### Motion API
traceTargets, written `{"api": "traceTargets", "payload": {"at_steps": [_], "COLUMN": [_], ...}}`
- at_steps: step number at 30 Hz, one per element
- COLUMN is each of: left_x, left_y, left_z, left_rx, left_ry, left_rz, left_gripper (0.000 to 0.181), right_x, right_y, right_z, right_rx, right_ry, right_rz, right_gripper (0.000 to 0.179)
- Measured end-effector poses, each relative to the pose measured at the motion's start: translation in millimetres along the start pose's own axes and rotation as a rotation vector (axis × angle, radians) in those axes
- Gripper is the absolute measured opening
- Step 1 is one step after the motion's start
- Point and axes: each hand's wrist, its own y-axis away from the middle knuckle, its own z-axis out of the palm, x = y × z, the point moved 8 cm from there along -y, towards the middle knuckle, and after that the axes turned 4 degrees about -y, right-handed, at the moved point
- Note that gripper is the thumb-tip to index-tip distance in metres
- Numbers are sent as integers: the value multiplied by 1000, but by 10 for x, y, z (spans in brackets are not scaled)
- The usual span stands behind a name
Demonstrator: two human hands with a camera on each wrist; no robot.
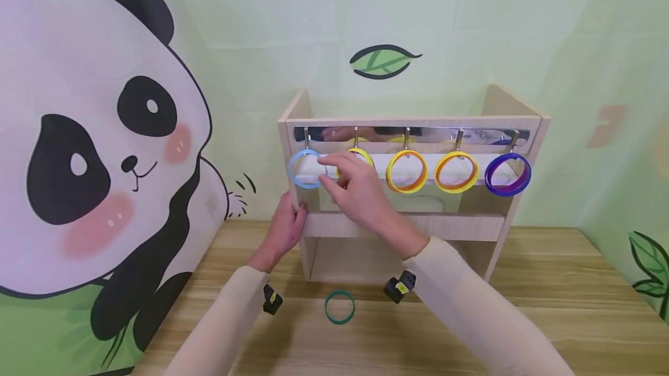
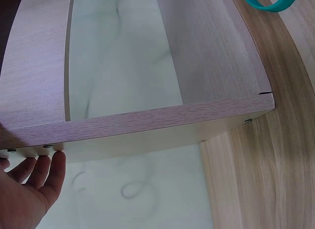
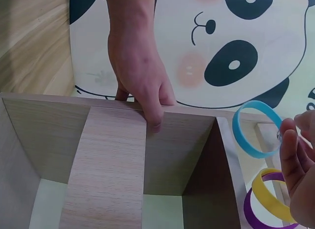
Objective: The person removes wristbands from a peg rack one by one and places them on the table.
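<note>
A light blue wristband (image 1: 291, 174) hangs from the leftmost hook of a wooden rack (image 1: 402, 226). My right hand (image 1: 360, 190) is beside it, thumb and forefinger apart at the band's right edge. In the right wrist view, those fingertips sit close against the light blue band (image 3: 241, 135); whether they touch it is hard to tell. My left hand (image 1: 284, 225) grips the rack's left side panel, thumb inside and fingers outside, as the left hand (image 3: 140, 66) in the right wrist view shows. Partly behind my right hand hangs a yellow wristband (image 3: 266, 202) with a purple one (image 3: 248, 214).
Yellow-and-orange wristbands (image 1: 389, 174) and a blue-and-purple pair (image 1: 488, 181) hang on the hooks farther right. A metal strip (image 1: 439, 132) carries the hooks. A green wristband (image 1: 340, 322) lies on the wood-grain table (image 1: 549, 306) before the rack. A panda-printed cloth stands behind.
</note>
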Motion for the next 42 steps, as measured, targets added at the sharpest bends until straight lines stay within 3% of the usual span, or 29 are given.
{"api": "traceTargets", "payload": {"at_steps": [5,16,27,42], "left_x": [20,26,25,41], "left_y": [11,-3,4,-6], "left_z": [-15,2,0,0], "left_rx": [8,-15,-18,-10], "left_ry": [9,12,-3,12], "left_rz": [12,10,-4,37], "left_gripper": [37,40,42,38], "right_x": [23,35,97,132], "right_y": [-72,-149,-159,-175], "right_z": [63,76,183,226], "right_rx": [-28,-21,-116,-96], "right_ry": [-7,38,65,64], "right_rz": [47,56,132,172], "right_gripper": [35,38,43,40]}}
